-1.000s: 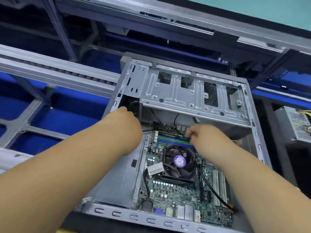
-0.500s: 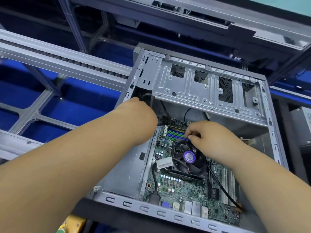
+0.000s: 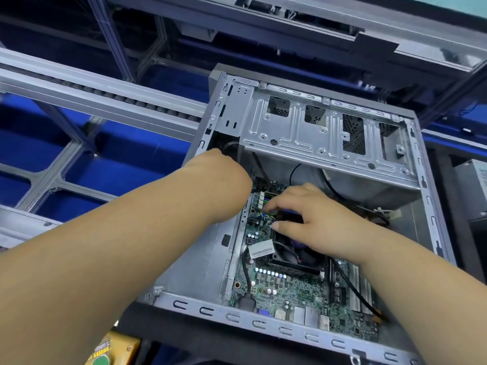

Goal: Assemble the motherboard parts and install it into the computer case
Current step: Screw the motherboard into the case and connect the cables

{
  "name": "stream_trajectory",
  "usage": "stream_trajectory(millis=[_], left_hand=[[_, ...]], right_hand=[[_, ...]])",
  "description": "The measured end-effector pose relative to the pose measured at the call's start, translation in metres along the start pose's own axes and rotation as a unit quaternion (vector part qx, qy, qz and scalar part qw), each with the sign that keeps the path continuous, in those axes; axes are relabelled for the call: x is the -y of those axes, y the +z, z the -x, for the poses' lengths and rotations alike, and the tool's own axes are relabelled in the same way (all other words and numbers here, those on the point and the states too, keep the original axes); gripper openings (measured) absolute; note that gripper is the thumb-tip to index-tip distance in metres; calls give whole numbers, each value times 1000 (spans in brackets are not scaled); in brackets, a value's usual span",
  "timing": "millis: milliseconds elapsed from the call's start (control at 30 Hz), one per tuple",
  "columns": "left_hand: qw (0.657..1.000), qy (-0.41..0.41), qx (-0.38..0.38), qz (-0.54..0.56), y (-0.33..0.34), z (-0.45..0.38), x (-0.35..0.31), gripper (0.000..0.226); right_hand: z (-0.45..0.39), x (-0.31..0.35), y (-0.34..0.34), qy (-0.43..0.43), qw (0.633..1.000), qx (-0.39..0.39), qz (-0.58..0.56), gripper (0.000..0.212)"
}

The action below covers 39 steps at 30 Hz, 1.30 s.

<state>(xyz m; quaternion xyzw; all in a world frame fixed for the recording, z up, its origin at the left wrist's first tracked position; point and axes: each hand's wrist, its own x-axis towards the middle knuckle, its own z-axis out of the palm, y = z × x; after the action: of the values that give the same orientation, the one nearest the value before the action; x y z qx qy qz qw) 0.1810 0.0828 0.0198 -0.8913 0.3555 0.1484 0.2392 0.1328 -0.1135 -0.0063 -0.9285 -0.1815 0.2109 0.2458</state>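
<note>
The grey computer case lies open with the green motherboard seated inside. A black CPU cooler fan sits mid-board, and memory sticks show just beyond it. My right hand lies over the fan's far corner, thumb and bent fingers straddling its black frame. My left hand reaches down into the case's far left corner beneath the drive cage; its fingers are hidden behind the wrist. A black cable runs across the board's right side.
Aluminium conveyor rails over blue flooring run at the left. A grey power supply stands to the right of the case. A yellow box peeks in at the bottom left. A white barcode label hangs beside the fan.
My right hand has slid from the memory sticks toward me onto the fan's far corner. The left hand stays in the case's far left corner. The view has shifted a little.
</note>
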Motion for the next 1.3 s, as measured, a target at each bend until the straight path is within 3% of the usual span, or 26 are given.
stream_trajectory(millis=[300,400,467,533,600,700,867,967,1067,1167,1300], left_hand=[[1000,9,-10,16,2,1,-1,26],[1000,21,6,12,2,3,-1,32],[999,35,26,5,0,5,-1,32],[997,56,54,-5,-3,7,-2,31],[994,73,76,-12,-4,9,-3,30],[993,91,66,25,-6,13,-4,29],[988,89,-54,115,-3,12,1,34],[981,71,-67,165,-2,7,-2,29],[975,38,-98,195,-3,2,-5,17],[974,24,-93,204,1,-1,-4,23],[951,126,-10,282,1,-1,-6,43]], right_hand=[[-2,0,6,25,999,-20,-20,36],[-2,-11,-7,155,982,-100,-46,37],[1,-24,-19,259,957,-127,-6,33],[7,-33,-28,331,935,-115,52,30],[12,-34,-32,371,921,-47,110,31],[17,-33,-25,378,906,40,185,36],[38,-37,-27,280,924,52,255,69],[41,-30,-33,242,948,43,203,73],[23,-18,-36,215,962,43,165,69],[-9,-13,-36,263,952,52,148,44],[-35,-16,-34,331,925,94,159,31]])
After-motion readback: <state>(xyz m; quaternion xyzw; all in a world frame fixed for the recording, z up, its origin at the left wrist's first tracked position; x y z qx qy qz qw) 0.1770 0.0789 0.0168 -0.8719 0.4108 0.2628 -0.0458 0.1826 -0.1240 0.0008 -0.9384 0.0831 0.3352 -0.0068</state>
